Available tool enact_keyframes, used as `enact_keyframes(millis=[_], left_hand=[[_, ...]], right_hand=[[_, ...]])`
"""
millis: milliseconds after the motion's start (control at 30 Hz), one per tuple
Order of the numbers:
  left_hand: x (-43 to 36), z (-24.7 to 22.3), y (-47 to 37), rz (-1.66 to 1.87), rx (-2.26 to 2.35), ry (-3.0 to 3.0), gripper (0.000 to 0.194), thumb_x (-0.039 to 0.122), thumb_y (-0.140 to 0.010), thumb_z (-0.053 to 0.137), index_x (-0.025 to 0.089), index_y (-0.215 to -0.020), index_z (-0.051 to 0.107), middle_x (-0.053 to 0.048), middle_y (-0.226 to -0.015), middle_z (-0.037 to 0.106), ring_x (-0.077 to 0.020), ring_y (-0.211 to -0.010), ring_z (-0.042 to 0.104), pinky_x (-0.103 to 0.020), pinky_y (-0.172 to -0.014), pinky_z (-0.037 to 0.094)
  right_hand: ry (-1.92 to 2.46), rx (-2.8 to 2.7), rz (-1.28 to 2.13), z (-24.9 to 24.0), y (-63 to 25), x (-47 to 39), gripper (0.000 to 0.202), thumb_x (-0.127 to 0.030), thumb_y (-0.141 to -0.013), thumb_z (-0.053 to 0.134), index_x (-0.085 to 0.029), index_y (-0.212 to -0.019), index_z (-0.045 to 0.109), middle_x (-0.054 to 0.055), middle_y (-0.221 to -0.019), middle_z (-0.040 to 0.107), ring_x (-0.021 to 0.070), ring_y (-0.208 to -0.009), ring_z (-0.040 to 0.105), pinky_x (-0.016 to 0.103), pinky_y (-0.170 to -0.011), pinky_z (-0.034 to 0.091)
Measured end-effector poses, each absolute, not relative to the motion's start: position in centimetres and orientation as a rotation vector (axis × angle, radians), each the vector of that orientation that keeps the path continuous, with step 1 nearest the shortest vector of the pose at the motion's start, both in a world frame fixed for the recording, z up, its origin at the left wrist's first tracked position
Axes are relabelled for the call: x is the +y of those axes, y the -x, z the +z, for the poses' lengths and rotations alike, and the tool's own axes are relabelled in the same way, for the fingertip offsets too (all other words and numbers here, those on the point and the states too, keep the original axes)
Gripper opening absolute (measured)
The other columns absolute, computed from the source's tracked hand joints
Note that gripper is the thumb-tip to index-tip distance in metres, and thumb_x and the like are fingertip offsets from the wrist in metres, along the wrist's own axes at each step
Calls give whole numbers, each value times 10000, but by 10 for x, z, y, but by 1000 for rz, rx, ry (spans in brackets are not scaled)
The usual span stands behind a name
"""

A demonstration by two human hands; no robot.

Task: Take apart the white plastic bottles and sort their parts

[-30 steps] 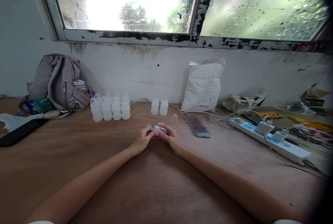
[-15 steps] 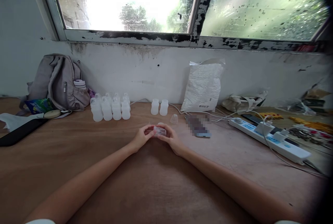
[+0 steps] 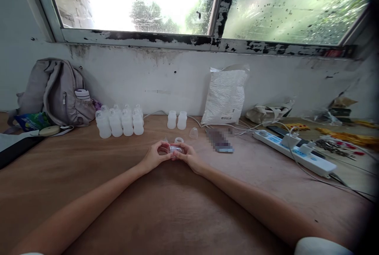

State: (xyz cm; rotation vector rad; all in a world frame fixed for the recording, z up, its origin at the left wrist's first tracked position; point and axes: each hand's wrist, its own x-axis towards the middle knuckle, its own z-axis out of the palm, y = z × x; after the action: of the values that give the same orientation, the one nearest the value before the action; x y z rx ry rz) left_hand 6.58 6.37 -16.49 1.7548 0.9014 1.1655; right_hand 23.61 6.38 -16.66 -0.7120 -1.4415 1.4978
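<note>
My left hand (image 3: pixel 156 155) and my right hand (image 3: pixel 190 157) meet over the table, fingers bent around a small clear plastic piece (image 3: pixel 176 150). Its exact kind is partly hidden by the fingers. Just beyond them a white ring (image 3: pixel 179 140) lies on the wood. To its right sits a clear domed bottle cap (image 3: pixel 194 133). Two open white bottle bodies (image 3: pixel 177 120) stand further back. On the left, several white baby bottles (image 3: pixel 121 122) with clear caps stand upright in rows.
A grey backpack (image 3: pixel 57 93) leans on the wall at left, near a black flat object (image 3: pixel 20 152). A white padded bag (image 3: pixel 224 97) stands behind a blurred phone-like object (image 3: pixel 219 140). A power strip (image 3: pixel 296 152) with plugs and cables lies at right.
The view has turned slightly right. Both hands still grip the clear piece, which has turned between the fingers, and the white ring behind them now shows more fully.
</note>
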Motion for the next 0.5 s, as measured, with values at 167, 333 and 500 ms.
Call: enact_keyframes(millis=[167,333,500], left_hand=[[63,-163,-66,1135,893,-1752,332,313,-643,660,145,-902,539,-51,-887,602,-159,-783,598,-310,-748,488],[65,-166,-62,1141,958,-1752,337,294,-650,647,147,-935,544,-67,-913,602,-171,-800,589,-313,-737,483],[67,-167,-60,1198,988,-1766,383,231,-628,654,165,-984,530,-69,-1031,558,-167,-868,558,-326,-815,446]], right_hand=[[694,-1393,1555,-166,-238,65,351,-312,-615,704,-184,-928,612,23,-853,599,147,-733,570,290,-674,487],[668,-1284,1667,-163,-243,70,312,-262,-629,693,-171,-918,619,43,-878,595,148,-757,568,268,-639,478],[666,-1266,1585,-164,-243,71,348,-222,-627,677,-194,-956,568,20,-869,569,132,-727,560,265,-631,470]])
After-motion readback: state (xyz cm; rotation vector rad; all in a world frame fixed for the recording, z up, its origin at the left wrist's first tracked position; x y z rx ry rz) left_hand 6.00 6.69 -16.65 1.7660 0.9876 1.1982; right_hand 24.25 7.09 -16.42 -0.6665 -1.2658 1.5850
